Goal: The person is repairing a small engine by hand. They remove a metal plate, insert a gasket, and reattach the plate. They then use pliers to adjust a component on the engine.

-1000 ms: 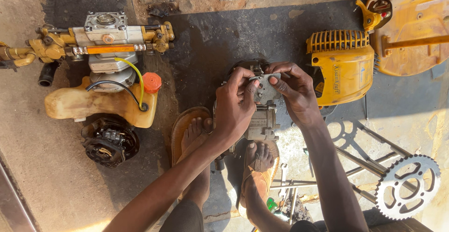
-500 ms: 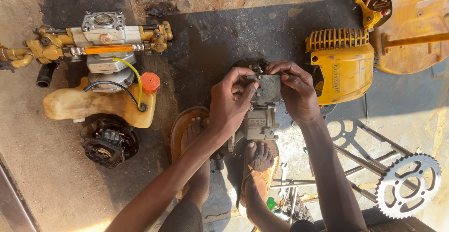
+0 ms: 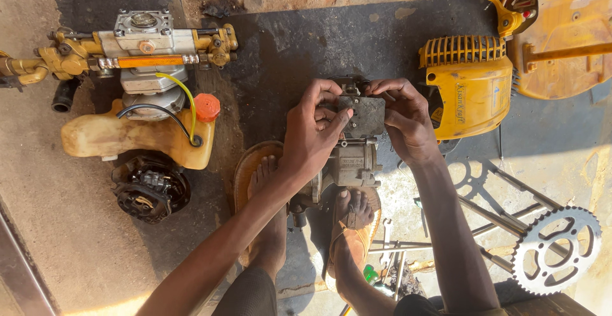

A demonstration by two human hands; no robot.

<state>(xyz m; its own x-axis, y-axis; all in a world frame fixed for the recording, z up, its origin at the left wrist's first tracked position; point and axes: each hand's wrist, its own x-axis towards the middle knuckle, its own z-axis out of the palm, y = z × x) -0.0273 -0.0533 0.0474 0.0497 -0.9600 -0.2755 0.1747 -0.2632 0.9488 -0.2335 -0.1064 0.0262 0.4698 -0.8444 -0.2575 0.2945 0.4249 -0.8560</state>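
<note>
1. Head cam, looking straight down: both hands are on a small dark grey metal part (image 3: 364, 113), prob a carb or cover plate, held just above a bigger grey engine block (image 3: 349, 163) that sits on the floor between the person's feet.
2. Left hand (image 3: 313, 134) is wrapped round the part's left edge, thumb and fingertips pinching it, so it's gripping the part, not loose.
3. Right hand (image 3: 404, 117) clamps the right edge, fingers curled over the top corner. Also a firm hold on the same part.
4. Feet: left foot (image 3: 271, 227) in a brown sandal, right foot (image 3: 347, 223) in another, w/ the engine block touching or nearly touching the toes, can't tell which.
5. Left side of the floor: a stripped small engine w/ yellow fittings (image 3: 137, 48), below it a yellowish fuel tank (image 3: 127, 139) w/ an orange cap (image 3: 206, 107), then a black round flywheel-type piece (image 3: 152, 188).
6. Right side: a yellow ribbed engine cover (image 3: 468, 83) just beside the right hand, a bigger yellow housing (image 3: 564, 32) in the top corner.
7. Bottom right: a steel sprocket (image 3: 556, 249) well apart from the hands, and some wrenches (image 3: 386, 246) by the right foot.
</note>
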